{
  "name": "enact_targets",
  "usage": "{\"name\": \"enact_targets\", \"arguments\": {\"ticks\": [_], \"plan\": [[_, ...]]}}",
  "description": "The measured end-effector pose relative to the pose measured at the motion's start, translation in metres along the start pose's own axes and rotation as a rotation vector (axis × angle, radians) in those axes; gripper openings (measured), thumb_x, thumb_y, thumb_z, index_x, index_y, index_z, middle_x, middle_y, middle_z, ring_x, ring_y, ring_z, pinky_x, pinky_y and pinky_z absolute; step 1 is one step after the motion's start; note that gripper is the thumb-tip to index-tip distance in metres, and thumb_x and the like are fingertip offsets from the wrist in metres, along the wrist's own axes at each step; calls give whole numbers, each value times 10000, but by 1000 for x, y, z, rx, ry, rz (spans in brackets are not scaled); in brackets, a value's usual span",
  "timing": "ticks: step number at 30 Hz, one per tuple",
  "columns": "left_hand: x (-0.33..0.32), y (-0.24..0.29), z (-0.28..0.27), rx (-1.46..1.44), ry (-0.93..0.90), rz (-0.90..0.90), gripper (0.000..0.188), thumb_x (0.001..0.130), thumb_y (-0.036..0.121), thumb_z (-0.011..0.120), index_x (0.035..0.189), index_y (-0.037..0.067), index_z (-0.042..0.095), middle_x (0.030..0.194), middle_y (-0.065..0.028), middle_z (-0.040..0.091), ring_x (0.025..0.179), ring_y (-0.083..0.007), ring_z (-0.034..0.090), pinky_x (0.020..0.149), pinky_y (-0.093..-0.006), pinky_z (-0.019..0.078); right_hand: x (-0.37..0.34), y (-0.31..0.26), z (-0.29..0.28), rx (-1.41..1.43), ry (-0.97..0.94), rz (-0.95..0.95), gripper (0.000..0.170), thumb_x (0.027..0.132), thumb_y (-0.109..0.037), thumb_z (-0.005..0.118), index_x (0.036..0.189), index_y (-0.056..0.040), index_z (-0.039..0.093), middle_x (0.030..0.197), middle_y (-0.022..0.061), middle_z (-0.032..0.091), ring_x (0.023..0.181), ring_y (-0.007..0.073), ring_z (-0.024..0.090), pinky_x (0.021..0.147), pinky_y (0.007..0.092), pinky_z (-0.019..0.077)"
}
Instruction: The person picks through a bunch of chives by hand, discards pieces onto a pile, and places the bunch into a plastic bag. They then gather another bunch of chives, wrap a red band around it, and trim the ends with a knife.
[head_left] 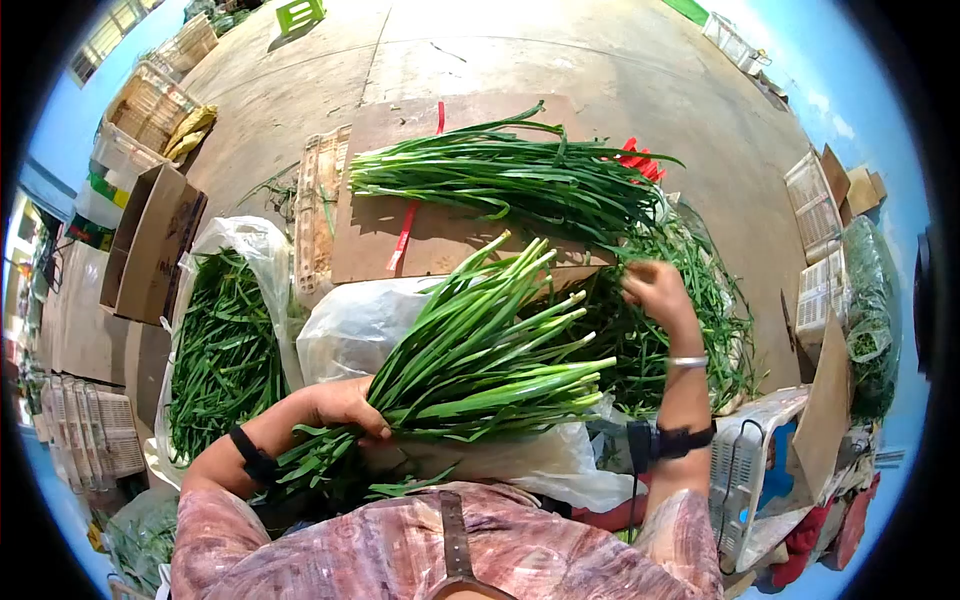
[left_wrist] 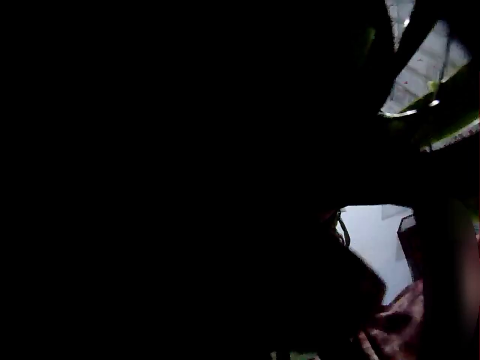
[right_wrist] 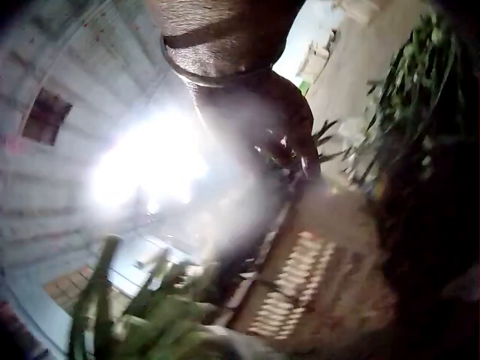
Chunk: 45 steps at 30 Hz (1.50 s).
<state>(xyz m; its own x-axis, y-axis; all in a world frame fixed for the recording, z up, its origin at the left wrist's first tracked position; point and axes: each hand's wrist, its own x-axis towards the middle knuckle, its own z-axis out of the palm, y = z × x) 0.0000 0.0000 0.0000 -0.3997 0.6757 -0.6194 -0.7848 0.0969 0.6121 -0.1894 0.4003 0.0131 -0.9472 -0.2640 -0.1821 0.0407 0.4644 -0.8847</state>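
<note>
A large bunch of garlic chives [head_left: 480, 350], pale stem ends pointing up and to the right, lies across the person's front. The left hand [head_left: 350, 408] grips it near its leafy end, thumb over the leaves. To the right, the right hand [head_left: 656, 292] is raised with bent fingers over a heap of loose green leaves [head_left: 690, 330]. It looks blurred, and I cannot tell whether it holds anything. In the right wrist view that hand [right_wrist: 262, 120] is partly washed out by glare. The left wrist view is mostly dark, with the left hand hidden.
Another bunch of chives [head_left: 510, 175] lies on a cardboard sheet [head_left: 365, 235] ahead, beside red ties [head_left: 640, 162]. At left are a plastic bag of leaves [head_left: 225, 340] and a cardboard box [head_left: 155, 245]. Crates [head_left: 825, 290] line the right wall.
</note>
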Motion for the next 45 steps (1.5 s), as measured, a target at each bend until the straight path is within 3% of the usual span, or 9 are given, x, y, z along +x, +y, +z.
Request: {"name": "enact_targets", "arguments": {"ticks": [3, 7, 19, 24, 27, 29, 35, 37, 45], "plan": [[-29, 17, -18, 179, 100, -51, 426, 704, 40, 681, 1102, 5, 535, 774, -62, 586, 570, -146, 527, 479, -266, 428, 27, -27, 57, 180, -168, -238, 471, 757, -28, 638, 1209, 54, 532, 1086, 167, 635, 879, 158, 632, 711, 248, 512], [-13, 12, 3, 170, 115, 36, 336, 675, 24, 687, 995, -4, 590, 738, -45, 588, 598, -128, 533, 500, -271, 438, 22, -36, 66, 394, -402, -85, 348, 777, 7, 590, 1124, 27, 590, 961, 79, 658, 759, 86, 602, 641, 208, 488], [-57, 62, 32, 935, 405, 365, 574, 701, -14, 600, 1261, 76, 518, 945, -162, 666, 817, -210, 645, 761, -305, 488, -67, -94, 16, 36, 28, -591, 264, 846, 76, 487, 1053, 31, 645, 773, 76, 670, 631, 94, 613, 567, 209, 509], [-35, 29, 13, 1051, 601, 509, 624, 691, 9, 639, 1290, 109, 498, 989, -190, 649, 877, -266, 658, 785, -311, 496, -56, -33, -1, -12, 252, -156, 184, 901, -46, 533, 1006, 25, 666, 722, 52, 644, 531, 52, 519, 450, 189, 393], [-38, 30, 21, 920, 594, 419, 545, 705, -10, 655, 1232, 57, 533, 994, -138, 671, 882, -148, 625, 812, -283, 479, -68, -52, 17, 137, 211, -310, 178, 893, -57, 550, 996, 24, 671, 735, 45, 638, 565, 47, 532, 490, 193, 421], [-38, 34, 23, 977, 621, 407, 529, 709, -20, 641, 1222, 51, 536, 992, -137, 671, 889, -154, 632, 807, -291, 483, -57, -73, 32, -202, 183, -679, 181, 826, -68, 631, 992, -12, 676, 837, 100, 650, 647, 134, 600, 579, 241, 478], [-36, 31, 18, 1095, 642, 520, 543, 708, -28, 634, 1235, 54, 531, 989, -149, 667, 888, -167, 636, 806, -303, 486, -34, -86, 73, -536, 105, -733, 256, 658, -151, 766, 893, -87, 687, 887, 95, 584, 832, 288, 566, 722, 392, 471], [-38, 30, 17, 1047, 623, 458, 688, 645, -12, 646, 1302, 114, 485, 1049, -195, 629, 945, -323, 629, 825, -340, 487, -31, -86, 74, -603, 88, -788, 266, 657, -141, 761, 909, -104, 686, 931, 96, 586, 907, 289, 550, 791, 404, 449], [-32, 31, 7, 966, 585, 577, 643, 686, -45, 620, 1300, 100, 496, 1037, -168, 657, 910, -189, 641, 811, -298, 481, -35, -75, 64, -102, -18, -610, 150, 730, 32, 663, 869, 3, 615, 859, 136, 630, 799, 257, 615, 717, 329, 486]]}}
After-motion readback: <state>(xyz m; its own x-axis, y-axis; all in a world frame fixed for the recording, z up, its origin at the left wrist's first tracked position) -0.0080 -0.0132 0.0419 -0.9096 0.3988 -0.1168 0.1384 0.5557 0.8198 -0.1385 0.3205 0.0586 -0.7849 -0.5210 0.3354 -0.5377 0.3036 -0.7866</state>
